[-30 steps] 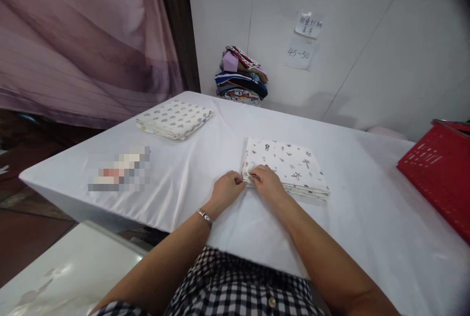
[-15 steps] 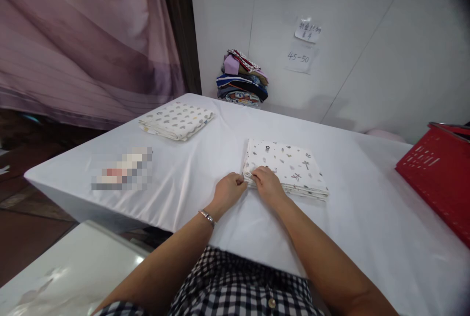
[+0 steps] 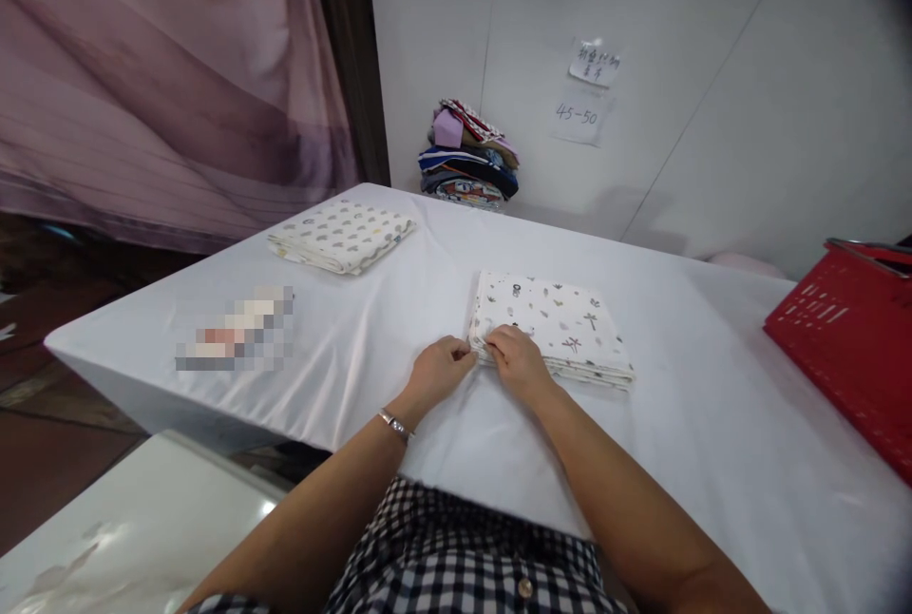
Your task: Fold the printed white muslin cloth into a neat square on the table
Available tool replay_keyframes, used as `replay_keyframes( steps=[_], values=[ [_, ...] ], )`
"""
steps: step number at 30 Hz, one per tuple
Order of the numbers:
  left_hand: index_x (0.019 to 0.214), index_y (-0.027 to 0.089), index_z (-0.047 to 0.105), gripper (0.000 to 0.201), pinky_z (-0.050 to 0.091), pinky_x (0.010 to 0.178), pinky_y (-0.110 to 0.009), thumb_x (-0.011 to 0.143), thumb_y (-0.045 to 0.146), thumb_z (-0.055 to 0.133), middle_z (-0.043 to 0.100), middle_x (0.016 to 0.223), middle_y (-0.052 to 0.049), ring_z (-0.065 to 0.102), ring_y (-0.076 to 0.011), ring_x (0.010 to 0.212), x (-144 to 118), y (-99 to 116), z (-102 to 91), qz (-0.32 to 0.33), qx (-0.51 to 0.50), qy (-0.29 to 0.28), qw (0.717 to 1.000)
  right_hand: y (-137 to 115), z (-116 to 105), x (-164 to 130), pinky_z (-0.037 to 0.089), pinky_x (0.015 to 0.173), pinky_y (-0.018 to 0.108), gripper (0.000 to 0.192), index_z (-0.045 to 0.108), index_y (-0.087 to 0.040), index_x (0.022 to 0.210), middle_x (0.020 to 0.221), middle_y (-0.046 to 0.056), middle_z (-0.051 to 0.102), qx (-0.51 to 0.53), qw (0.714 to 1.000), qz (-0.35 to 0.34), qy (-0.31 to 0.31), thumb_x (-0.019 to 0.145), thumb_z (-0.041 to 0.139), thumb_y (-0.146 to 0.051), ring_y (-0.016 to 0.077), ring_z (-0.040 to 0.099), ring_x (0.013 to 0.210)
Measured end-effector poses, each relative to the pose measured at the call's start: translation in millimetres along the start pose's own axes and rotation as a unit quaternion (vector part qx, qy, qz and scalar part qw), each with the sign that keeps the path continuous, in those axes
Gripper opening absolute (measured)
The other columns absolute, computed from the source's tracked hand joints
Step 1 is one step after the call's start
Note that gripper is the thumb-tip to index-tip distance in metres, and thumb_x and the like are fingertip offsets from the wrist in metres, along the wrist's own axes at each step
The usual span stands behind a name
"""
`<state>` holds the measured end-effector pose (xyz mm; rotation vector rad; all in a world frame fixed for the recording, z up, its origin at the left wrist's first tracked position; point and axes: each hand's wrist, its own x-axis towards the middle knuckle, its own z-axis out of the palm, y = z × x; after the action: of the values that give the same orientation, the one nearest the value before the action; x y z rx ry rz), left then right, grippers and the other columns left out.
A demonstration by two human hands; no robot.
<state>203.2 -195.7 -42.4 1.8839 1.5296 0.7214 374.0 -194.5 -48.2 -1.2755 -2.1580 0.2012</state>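
Folded cloth: we worked on a white folded cotton cloth printed with small dark figures (image 3: pixel 552 324), which lay flat on the white cloth-covered table (image 3: pixel 442 443), straight ahead of us and near the middle of it.
Left hand: our left hand (image 3: pixel 440 369) was curled shut at the near left corner of the folded cloth, its fingertips pinching the layered edge there.
Right hand: our right hand (image 3: pixel 519 357) rested on the same corner, just beside the left hand, fingers bent and pressed down on the top layer; we could not tell how many layers it held.
Handling: we judged the cloth light, soft and limp, not fragile, with layers likely to slide on one another; stacked edges and corners looked the best places to grip it, both hands together.
Writing: a white paper note (image 3: pixel 579 112) taped to the wall read "45-50"; a smaller white paper slip (image 3: pixel 596 61) above it bore handwriting too small for us to read.
Other cloths: a second folded white cloth with grey shapes (image 3: pixel 340 234) lay well apart at the far left of the table; a stack of coloured folded fabrics (image 3: pixel 470 158) stood against the wall.
Basket: a red plastic basket (image 3: pixel 847 329) sat at the right edge.
Brands: none showed.
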Motion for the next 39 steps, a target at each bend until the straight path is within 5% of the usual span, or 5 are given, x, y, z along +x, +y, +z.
replay_keyframes(
  steps=[5, 23, 31, 39],
  values=[
    [0.061, 0.018, 0.056, 0.037, 0.036, 0.061, -0.025, 0.084, 0.043, 0.039, 0.060, 0.069, -0.001, 0.052, -0.0135, 0.066, 4, 1, -1.3, -0.012, 0.008, -0.001, 1.000, 0, 1, 0, 0.041, 0.076, 0.032, 0.016, 0.062, -0.020, 0.088, 0.090, 0.006, 0.060, 0.005, 1.000, 0.006, 0.001, 0.088, 0.046, -0.018, 0.0189, 0.052, 0.086],
    [0.059, 0.019, 0.054, 0.031, 0.033, 0.058, -0.024, 0.082, 0.036, 0.043, 0.056, 0.065, 0.001, 0.048, -0.0121, 0.062, 3, 2, 0.9, -0.008, 0.020, 0.006, 1.000, -6, 3, 4, 0.039, 0.073, 0.028, 0.014, 0.060, -0.020, 0.082, 0.084, 0.003, 0.059, 0.016, 0.997, 0.075, 0.010, 0.088, 0.047, -0.019, 0.0167, 0.052, 0.081],
    [0.059, 0.019, 0.054, 0.029, 0.034, 0.059, -0.025, 0.081, 0.035, 0.043, 0.056, 0.067, 0.001, 0.050, -0.0121, 0.064, 2, 4, -0.8, -0.009, 0.019, 0.007, 1.000, -12, 0, 5, 0.039, 0.073, 0.030, 0.010, 0.060, -0.019, 0.086, 0.087, 0.005, 0.059, -0.012, 0.999, 0.031, -0.011, 0.087, 0.050, -0.020, 0.0179, 0.051, 0.082],
    [0.071, 0.021, 0.061, 0.012, 0.037, 0.061, -0.024, 0.074, 0.030, 0.053, 0.061, 0.076, 0.002, 0.054, -0.0121, 0.068, 0, 0, 1.8, -0.011, -0.003, 0.003, 1.000, -4, 2, 7, 0.040, 0.078, 0.030, 0.012, 0.061, -0.020, 0.087, 0.092, 0.004, 0.061, 0.017, 0.997, 0.062, -0.036, 0.080, 0.056, -0.013, 0.0179, 0.052, 0.088]
  ],
)
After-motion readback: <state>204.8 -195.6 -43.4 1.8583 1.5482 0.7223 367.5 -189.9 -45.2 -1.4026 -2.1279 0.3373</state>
